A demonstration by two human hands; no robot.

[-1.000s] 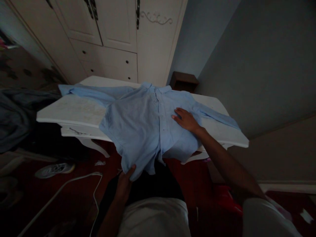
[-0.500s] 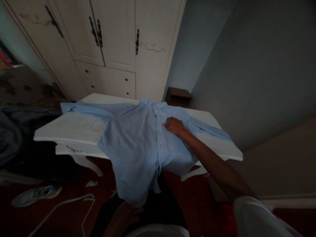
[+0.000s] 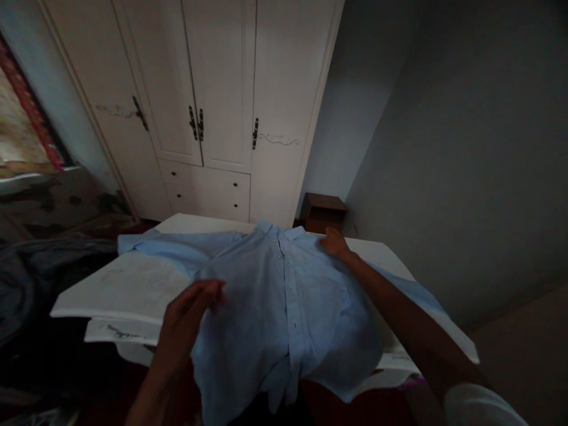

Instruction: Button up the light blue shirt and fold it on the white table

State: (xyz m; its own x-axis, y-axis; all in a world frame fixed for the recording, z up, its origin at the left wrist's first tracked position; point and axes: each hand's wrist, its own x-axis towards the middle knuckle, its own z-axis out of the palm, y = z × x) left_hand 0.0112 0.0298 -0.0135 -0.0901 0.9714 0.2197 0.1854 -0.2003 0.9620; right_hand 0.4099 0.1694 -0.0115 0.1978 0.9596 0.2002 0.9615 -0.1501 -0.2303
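Observation:
A light blue long-sleeved button shirt (image 3: 257,319) lies front up on a white table (image 3: 128,281), collar at the far edge. Its sleeves spread to both sides, and its lower part hangs over the near edge. My left hand (image 3: 189,310) is over the shirt's left side, fingers bent and their tips smeared by motion; whether it touches the cloth is unclear. At the shirt's right shoulder, close to the collar, rests my right hand (image 3: 336,244), its thumb and fingers apart on the fabric.
Behind the table stands a white wardrobe (image 3: 222,106) with dark handles. A small brown cabinet (image 3: 326,210) sits beside it by the grey wall (image 3: 465,148). Dark grey cloth (image 3: 48,284) is heaped at the left.
My left hand has risen from the shirt's hem to its left side. My right hand has slid from the chest up to the shoulder. The view has tilted upward.

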